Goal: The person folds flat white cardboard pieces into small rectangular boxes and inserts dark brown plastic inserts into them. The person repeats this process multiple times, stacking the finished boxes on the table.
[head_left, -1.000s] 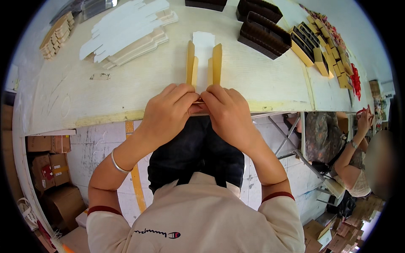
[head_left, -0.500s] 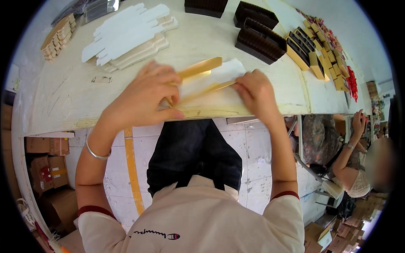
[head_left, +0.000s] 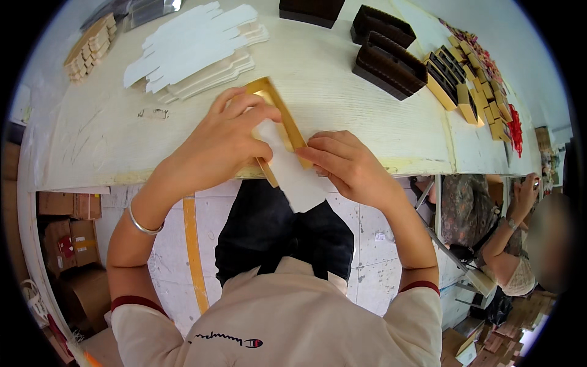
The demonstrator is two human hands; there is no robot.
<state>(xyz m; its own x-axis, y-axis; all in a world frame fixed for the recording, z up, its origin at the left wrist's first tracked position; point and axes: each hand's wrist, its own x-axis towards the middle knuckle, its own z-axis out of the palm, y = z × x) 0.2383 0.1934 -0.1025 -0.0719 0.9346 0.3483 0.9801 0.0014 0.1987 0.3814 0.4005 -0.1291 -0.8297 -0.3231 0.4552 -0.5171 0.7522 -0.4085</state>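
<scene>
A partly folded gold cardboard box (head_left: pixel 287 122) lies at the table's front edge, slanting away from me. Two long gold walls and a far end wall stand up around its pale inside. At the near end, a white flap (head_left: pixel 301 191) hangs past the table edge over my lap. My left hand (head_left: pixel 229 134) reaches over the left wall with curled fingers, gripping that side; some fingertips dip inside the box. My right hand (head_left: pixel 351 164) pinches the near end of the right wall between thumb and fingers.
Flat white cardboard blanks (head_left: pixel 189 52) are stacked at the back left, by a wooden-coloured stack (head_left: pixel 90 49). Dark brown plastic trays (head_left: pixel 391 67) stand at the back right. Further right are gold boxes (head_left: pixel 441 82) and red material (head_left: pixel 515 131). Another person's arm (head_left: pixel 502 238) shows at far right.
The gold box has turned from lying crosswise to slanting away from me, its white flap now toward my lap. My right hand has moved nearer my left. The far end wall now stands up.
</scene>
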